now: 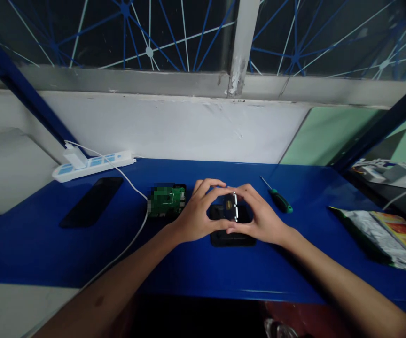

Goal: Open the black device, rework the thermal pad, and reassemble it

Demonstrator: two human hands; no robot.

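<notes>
My left hand (203, 211) and my right hand (257, 213) meet over the desk, thumbs and fingertips curled toward each other. Between them they hold a small dark module (229, 206) with bright metal spots along its right edge; its exact kind is unclear. Below it, a black shallow case or tray (233, 240) lies on the desk, partly hidden by the hands. Left of my left hand rests a green circuit board (167, 199) with metal ports on its right side. A screwdriver (279, 200) with a green and black handle lies beyond my right hand.
A white power strip (95, 164) with a charger (75, 156) stands at the back left; its white cable (137, 231) runs across the blue desk (203, 277). A black phone (92, 202) lies at left, shiny packets (382, 234) at right. A wall closes the back.
</notes>
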